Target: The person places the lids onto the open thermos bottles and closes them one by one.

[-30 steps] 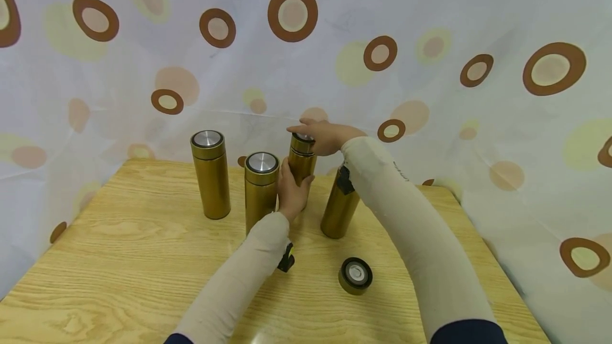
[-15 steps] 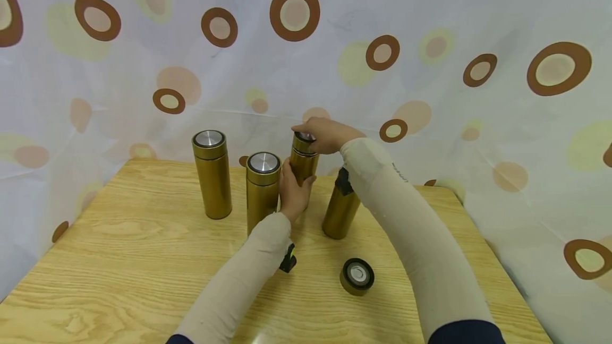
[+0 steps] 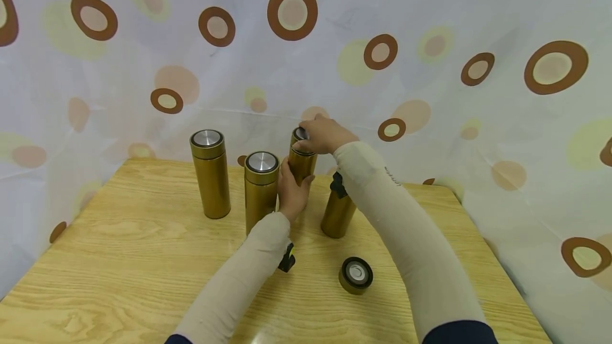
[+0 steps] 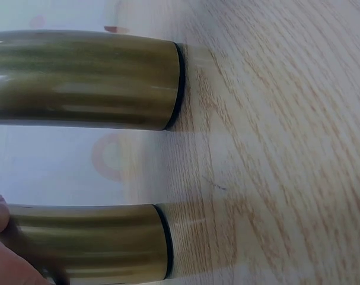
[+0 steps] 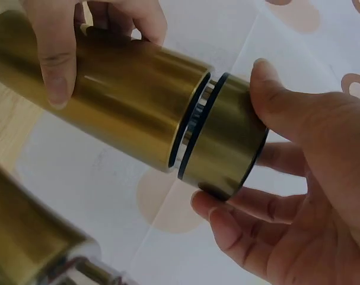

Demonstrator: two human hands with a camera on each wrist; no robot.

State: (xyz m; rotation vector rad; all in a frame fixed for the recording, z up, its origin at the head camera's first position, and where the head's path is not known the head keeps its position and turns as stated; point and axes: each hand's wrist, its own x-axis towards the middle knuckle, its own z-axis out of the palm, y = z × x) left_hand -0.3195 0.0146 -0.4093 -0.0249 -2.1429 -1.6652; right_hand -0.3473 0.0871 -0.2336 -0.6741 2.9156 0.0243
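My left hand (image 3: 292,192) grips the body of a gold thermos (image 3: 301,166) near the back of the table. Around that thermos's lid (image 5: 224,136) curl the thumb and fingers of my right hand (image 3: 325,136). In the right wrist view a narrow gap parts lid and body (image 5: 126,95), with shiny metal neck showing in it. A second thermos (image 3: 260,195) stands lidded just left of my left hand. To the right, a lidless thermos (image 3: 338,216) is partly hidden behind my right forearm; its metal neck (image 5: 88,273) shows in the right wrist view.
Another lidded thermos (image 3: 211,182) stands at the back left. A loose lid (image 3: 356,275) lies with its underside up on the wooden table (image 3: 119,259), nearer the front right. A patterned sheet (image 3: 239,68) hangs behind the table.
My right hand has shifted its hold: fingers that reached over the top of the lid now wrap its side, and the wrist sits slightly further left. The left hand stays put.
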